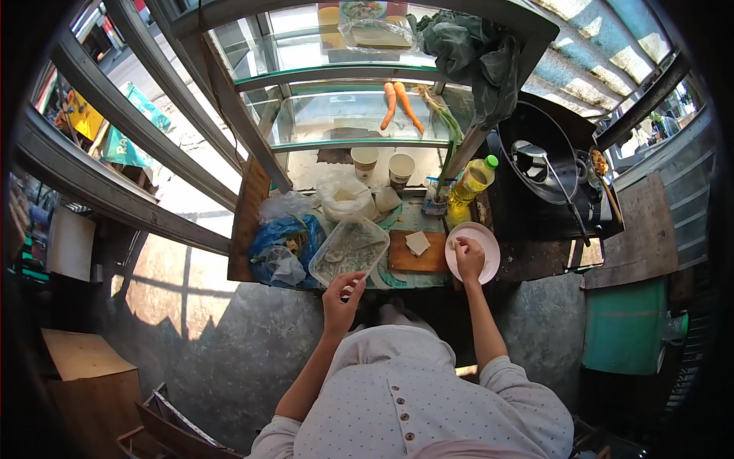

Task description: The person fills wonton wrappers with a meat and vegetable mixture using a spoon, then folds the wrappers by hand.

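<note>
My right hand (469,260) is over a pink plate (489,239), its fingers pinched together. A small pale bit shows at the fingertips, too small to name. My left hand (343,300) hovers at the near edge of a clear plastic container (349,246), fingers loosely bent and apart, with nothing visible in them. The container holds some whitish residue or bits. Between the hands lies a wooden cutting board (409,262) with a square white slice (417,243) on it, perhaps bread or wrapper.
A blue plastic bag (284,249) sits left of the container. Behind stand two paper cups (401,170), a white bag (345,196) and an oil bottle (472,182). Carrots (405,107) rest on a glass shelf. A wok (539,157) with a ladle is at right.
</note>
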Demonstrator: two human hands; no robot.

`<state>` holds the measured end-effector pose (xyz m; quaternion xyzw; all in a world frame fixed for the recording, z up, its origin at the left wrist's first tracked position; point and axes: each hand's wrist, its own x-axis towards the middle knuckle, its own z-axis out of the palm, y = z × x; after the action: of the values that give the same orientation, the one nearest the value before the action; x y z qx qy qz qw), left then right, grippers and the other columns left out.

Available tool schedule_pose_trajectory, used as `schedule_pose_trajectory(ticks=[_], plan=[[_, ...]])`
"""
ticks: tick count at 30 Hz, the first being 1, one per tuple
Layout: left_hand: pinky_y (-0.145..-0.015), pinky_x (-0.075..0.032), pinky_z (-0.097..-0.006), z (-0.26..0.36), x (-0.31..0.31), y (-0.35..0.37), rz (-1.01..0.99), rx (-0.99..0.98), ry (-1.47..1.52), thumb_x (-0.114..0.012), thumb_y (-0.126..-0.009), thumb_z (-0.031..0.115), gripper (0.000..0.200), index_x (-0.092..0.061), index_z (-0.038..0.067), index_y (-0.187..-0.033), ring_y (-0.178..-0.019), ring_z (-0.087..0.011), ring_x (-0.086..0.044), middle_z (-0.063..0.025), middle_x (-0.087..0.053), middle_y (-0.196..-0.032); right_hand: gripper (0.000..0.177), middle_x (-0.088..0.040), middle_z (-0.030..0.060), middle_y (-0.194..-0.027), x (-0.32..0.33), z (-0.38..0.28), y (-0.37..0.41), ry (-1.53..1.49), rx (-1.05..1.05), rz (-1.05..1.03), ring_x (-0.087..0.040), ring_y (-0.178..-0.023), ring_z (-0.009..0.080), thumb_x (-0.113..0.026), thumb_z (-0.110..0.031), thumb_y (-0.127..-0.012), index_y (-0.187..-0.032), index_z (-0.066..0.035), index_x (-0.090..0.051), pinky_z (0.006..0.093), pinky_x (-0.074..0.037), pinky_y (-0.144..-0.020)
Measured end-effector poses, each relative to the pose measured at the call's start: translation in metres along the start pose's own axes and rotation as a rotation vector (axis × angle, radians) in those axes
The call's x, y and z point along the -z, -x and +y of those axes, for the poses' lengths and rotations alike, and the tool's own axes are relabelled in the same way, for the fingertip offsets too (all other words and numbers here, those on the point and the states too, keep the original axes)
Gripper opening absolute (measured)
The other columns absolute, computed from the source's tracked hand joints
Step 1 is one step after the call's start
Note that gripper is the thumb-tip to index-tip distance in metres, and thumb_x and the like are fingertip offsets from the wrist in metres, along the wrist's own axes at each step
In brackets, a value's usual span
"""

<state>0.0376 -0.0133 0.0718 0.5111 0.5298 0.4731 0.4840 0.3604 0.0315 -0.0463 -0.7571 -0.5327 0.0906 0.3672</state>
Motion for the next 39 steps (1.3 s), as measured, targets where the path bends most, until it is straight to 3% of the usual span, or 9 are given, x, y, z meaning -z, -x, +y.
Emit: schedule_pose_trajectory(ticks=[3,6,10,13,16,19,25,34,39], plan=[[-0.059,-0.043,-0.0196,0.0,0.003,0.001,0.028,0.002,0.012,-0.06,-0.083,0.012,0.015,-0.065,0.006,-0.096,-0.074,-0.008,-0.055,-0.0036,-0.059,-0.09,0.015,-0.062,0.005,-0.079,-0.021,-0.035,0.015,0.068,0.102,-0.195,-0.057,-0.08,0.0216,-0.062,-0.014,-0.073,-0.087,-0.009,-0.066,0.0368,-0.042,-0.071],[-0.059,-0.043,-0.0194,0.001,0.008,0.004,0.07,0.011,0.02,-0.059,-0.084,0.011,0.015,-0.065,0.005,-0.096,-0.074,-0.0078,-0.054,-0.0038,-0.059,-0.09,0.017,-0.059,0.0062,-0.075,-0.049,-0.057,0.02,-0.039,0.283,-0.213,-0.056,-0.075,0.0217,-0.064,-0.011,-0.073,-0.09,-0.008,-0.066,0.0338,-0.043,-0.068],[-0.06,-0.043,-0.0191,-0.012,0.022,0.007,0.151,-0.005,0.029,-0.057,-0.085,0.01,0.015,-0.065,0.004,-0.096,-0.074,-0.008,-0.054,-0.0036,-0.059,-0.089,0.019,-0.057,0.0077,-0.086,-0.061,-0.121,0.015,-0.141,0.415,-0.241,-0.053,-0.084,0.026,-0.062,-0.014,-0.072,-0.09,-0.01,-0.065,0.037,-0.041,-0.074],[-0.062,-0.043,-0.0191,-0.016,0.032,0.011,0.219,-0.014,0.049,-0.056,-0.085,0.009,0.015,-0.064,0.003,-0.096,-0.074,-0.0082,-0.054,-0.0034,-0.059,-0.089,0.019,-0.056,0.0079,-0.09,-0.074,-0.133,0.003,-0.059,0.349,-0.283,-0.053,-0.086,0.0265,-0.062,-0.013,-0.071,-0.09,-0.01,-0.064,0.0387,-0.043,-0.073],[-0.064,-0.043,-0.0194,-0.016,0.042,0.018,0.278,-0.024,0.013,-0.056,-0.085,0.009,0.015,-0.064,0.002,-0.095,-0.074,-0.0082,-0.055,-0.0034,-0.059,-0.089,0.024,-0.056,0.0101,-0.093,-0.085,-0.104,-0.019,0.144,0.178,-0.233,-0.054,-0.091,0.0282,-0.063,-0.013,-0.07,-0.094,-0.009,-0.061,0.041,-0.045,-0.074],[-0.065,-0.044,-0.0197,-0.018,0.048,0.025,0.326,-0.007,0.003,-0.056,-0.085,0.008,0.015,-0.064,0.001,-0.095,-0.074,-0.0083,-0.055,-0.0034,-0.059,-0.088,0.033,-0.055,0.0129,-0.094,-0.08,-0.078,-0.019,0.395,0.064,-0.383,-0.054,-0.095,0.0305,-0.068,-0.013,-0.067,-0.098,-0.009,-0.058,0.0438,-0.046,-0.075],[-0.064,-0.044,-0.0194,-0.027,0.05,0.034,0.361,0.026,0.015,-0.056,-0.085,0.009,0.015,-0.064,0.001,-0.094,-0.073,-0.0083,-0.055,-0.0035,-0.06,-0.089,0.04,-0.055,0.0166,-0.097,-0.075,-0.047,0.001,0.263,0.119,-0.373,-0.055,-0.093,0.0339,-0.072,-0.009,-0.062,-0.1,-0.006,-0.058,0.0412,-0.046,-0.078],[-0.064,-0.044,-0.0198,-0.021,0.047,0.032,0.323,0.014,-0.024,-0.056,-0.084,0.009,0.015,-0.064,0.001,-0.094,-0.073,-0.0082,-0.055,-0.0037,-0.06,-0.089,0.025,-0.061,0.0152,-0.082,-0.083,-0.029,0.006,0.132,0.103,-0.248,-0.059,-0.079,0.0322,-0.061,-0.002,-0.067,-0.093,-0.002,-0.063,0.0391,-0.047,-0.073],[-0.068,-0.044,-0.021,-0.035,0.044,0.031,0.271,0.084,0.026,-0.056,-0.086,0.011,0.017,-0.063,0.001,-0.098,-0.078,-0.0084,-0.055,-0.0044,-0.06,-0.092,0.026,-0.064,0.0107,-0.078,-0.058,-0.075,0.001,-0.2,0.071,-0.228,-0.063,-0.068,0.0187,-0.065,-0.001,-0.07,-0.096,-0.001,-0.062,0.029,-0.049,-0.065]])
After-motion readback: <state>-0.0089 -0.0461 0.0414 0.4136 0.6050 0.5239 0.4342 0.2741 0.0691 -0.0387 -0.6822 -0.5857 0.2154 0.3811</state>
